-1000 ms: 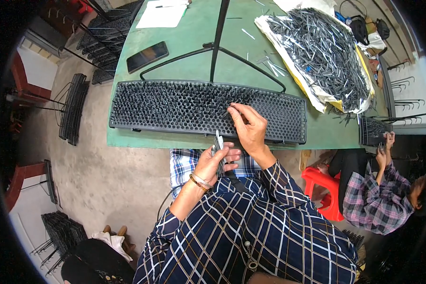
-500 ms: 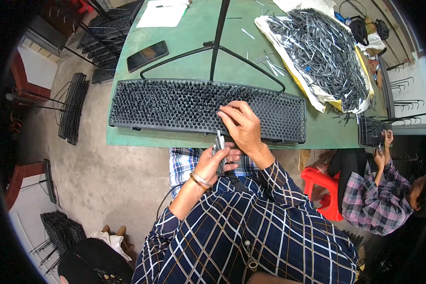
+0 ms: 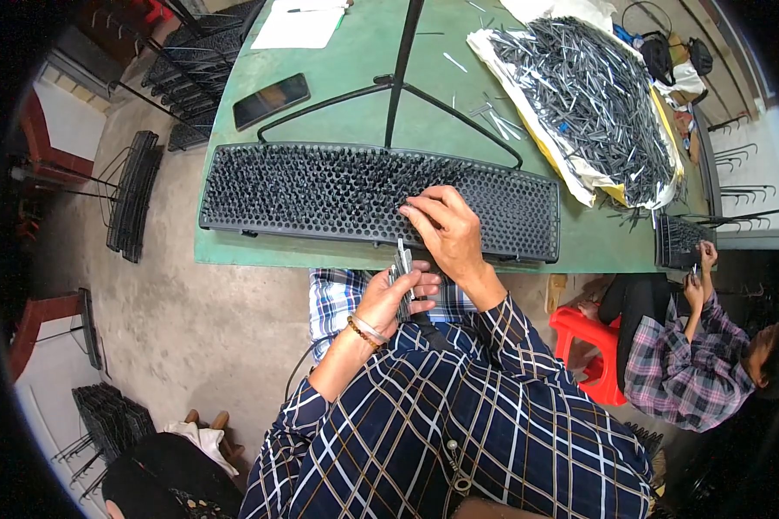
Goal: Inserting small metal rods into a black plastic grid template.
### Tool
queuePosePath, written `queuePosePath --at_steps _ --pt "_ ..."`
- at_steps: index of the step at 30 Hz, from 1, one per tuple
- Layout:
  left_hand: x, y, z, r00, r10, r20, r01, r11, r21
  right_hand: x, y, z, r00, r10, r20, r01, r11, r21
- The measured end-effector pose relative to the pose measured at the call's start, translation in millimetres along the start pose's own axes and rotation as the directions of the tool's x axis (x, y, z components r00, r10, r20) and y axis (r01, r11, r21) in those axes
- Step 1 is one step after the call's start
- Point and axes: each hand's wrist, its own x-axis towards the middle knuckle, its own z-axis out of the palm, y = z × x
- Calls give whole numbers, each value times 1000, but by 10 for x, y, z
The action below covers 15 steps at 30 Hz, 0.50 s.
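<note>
A long black rack (image 3: 511,208) full of round holes lies along the table's near edge. Dark pins stand in the holes of its left and middle part; the holes at its right end look bare. My right hand (image 3: 448,232) is over the rack's middle, thumb and fingertips pinched at the holes; whatever lies between them is too small to make out. Below the rack's front edge, my left hand (image 3: 387,298) holds a bundle of thin grey metal pins (image 3: 403,264), their tips pointing up. A black wire hanger frame (image 3: 329,105) rises from the rack's back edge.
An open white sack (image 3: 580,104) heaped with dark pins sits right on the green table (image 3: 363,43), loose pins (image 3: 498,121) beside it. A phone (image 3: 271,101) and paper (image 3: 296,26) lie left. At far right, a co-worker (image 3: 692,363) handles another rack (image 3: 679,240), near a red stool (image 3: 589,346).
Hardly anything differs. My right hand stays pinched over the rack's middle and my left keeps the pins. The view has shifted very slightly.
</note>
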Motion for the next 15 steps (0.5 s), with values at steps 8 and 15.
queuePosePath --at_steps 8,15 --pt "-22 6 20 1000 9 4 -9 1000 25 19 5 -1 1000 0 11 0 1000 -15" --pt "-19 28 54 1000 11 17 -11 1000 -12 18 31 2 998 -47 38 50 996 -74"
